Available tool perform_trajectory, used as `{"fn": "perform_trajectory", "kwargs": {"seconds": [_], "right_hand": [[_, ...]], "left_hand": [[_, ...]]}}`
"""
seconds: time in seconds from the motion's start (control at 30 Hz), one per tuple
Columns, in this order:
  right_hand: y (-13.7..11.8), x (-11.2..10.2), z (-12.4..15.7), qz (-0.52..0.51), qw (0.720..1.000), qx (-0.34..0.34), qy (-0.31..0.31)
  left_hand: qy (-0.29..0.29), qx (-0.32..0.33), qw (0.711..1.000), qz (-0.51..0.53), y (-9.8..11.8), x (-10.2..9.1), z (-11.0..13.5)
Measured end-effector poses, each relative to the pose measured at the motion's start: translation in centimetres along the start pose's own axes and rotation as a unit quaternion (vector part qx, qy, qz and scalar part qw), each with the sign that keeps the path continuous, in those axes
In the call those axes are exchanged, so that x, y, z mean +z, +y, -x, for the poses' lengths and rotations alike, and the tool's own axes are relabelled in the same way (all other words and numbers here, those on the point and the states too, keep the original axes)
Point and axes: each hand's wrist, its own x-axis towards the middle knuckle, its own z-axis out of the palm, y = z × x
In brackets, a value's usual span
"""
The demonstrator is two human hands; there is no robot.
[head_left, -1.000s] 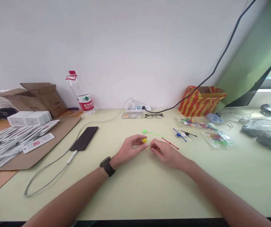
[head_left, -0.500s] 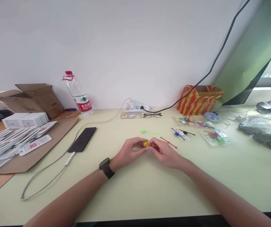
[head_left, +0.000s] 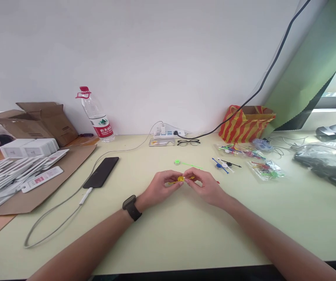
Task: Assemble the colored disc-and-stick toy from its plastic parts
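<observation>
Fingertips of my left hand (head_left: 163,186) and my right hand (head_left: 205,188) meet around a small yellow arrow spinner (head_left: 181,178). Its round disc sits between the two hands, and parts of the thin yellow arrow show on both sides of it. Fingers and thumbs cover the rest. Beyond the hands lies a green spinner disc (head_left: 177,162) beside a long green arrow (head_left: 192,165). Only the tip of a red arrow (head_left: 218,182) shows past my right hand. Blue, white and black spinners (head_left: 222,165) lie grouped to the right.
Clear bags of coloured spinner parts (head_left: 267,170) lie at right, before a striped bag (head_left: 246,125). Eyeglasses (head_left: 188,143) and a power strip (head_left: 168,134) are near the wall. Leftward are a phone (head_left: 102,172) on a cable, a water bottle (head_left: 100,121) and stacked white tags (head_left: 12,175).
The yellow arrow now shows on both sides of the disc, where before it showed only toward my right hand. My right hand has shifted slightly and covers most of the red arrow.
</observation>
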Motion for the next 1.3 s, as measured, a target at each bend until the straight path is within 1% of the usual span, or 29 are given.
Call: {"fn": "perform_trajectory", "kwargs": {"seconds": [0.27, 0.47, 0.53, 0.63, 0.7, 0.77, 0.87, 0.93, 1.0, 1.13, 1.23, 1.3], "right_hand": [[-0.8, 0.0, 0.3, 0.075, 0.997, -0.006, 0.011], [-0.9, -0.2, 0.2, 0.073, 0.997, -0.009, 0.001], [-0.8, -0.4, 0.1, 0.074, 0.997, -0.01, -0.002], [-0.7, -0.7, -0.1, 0.08, 0.997, -0.012, 0.0], [-0.7, -0.8, -0.1, 0.088, 0.996, -0.015, 0.014], [-0.8, -0.9, -0.1, 0.097, 0.994, -0.016, 0.045], [-0.9, -1.1, -0.1, 0.089, 0.992, -0.004, 0.094], [-1.0, -1.2, 0.0, 0.069, 0.992, 0.011, 0.103], [-1.1, -1.3, 0.0, 0.046, 0.994, 0.018, 0.097], [-1.4, -1.2, 0.3, 0.034, 0.996, -0.006, 0.078], [-1.6, -0.6, 0.5, 0.061, 0.995, -0.033, 0.066], [-1.7, -0.2, 0.8, 0.08, 0.992, -0.058, 0.078]], "left_hand": [[0.016, 0.018, 1.0, -0.01, 0.0, 0.0, 0.2], [0.028, 0.002, 0.999, -0.02, 0.6, 0.0, 0.3], [0.018, -0.008, 1.0, 0.012, 0.8, -0.1, 0.3], [-0.009, -0.05, 0.994, 0.099, 0.9, -0.3, 0.2], [-0.017, -0.08, 0.985, 0.153, 0.7, -0.6, 0.0], [-0.015, -0.097, 0.977, 0.187, 0.5, -0.8, -0.2], [0.002, -0.109, 0.972, 0.209, 0.2, -0.9, -0.4], [0.016, -0.116, 0.971, 0.21, 0.0, -0.8, -0.5], [0.021, -0.124, 0.97, 0.207, 0.0, -0.7, -0.5], [0.027, -0.133, 0.973, 0.187, -0.1, -0.7, -0.5], [0.042, -0.131, 0.973, 0.184, -0.1, -0.8, -0.6], [0.05, -0.132, 0.972, 0.189, -0.2, -0.8, -0.6]]}}
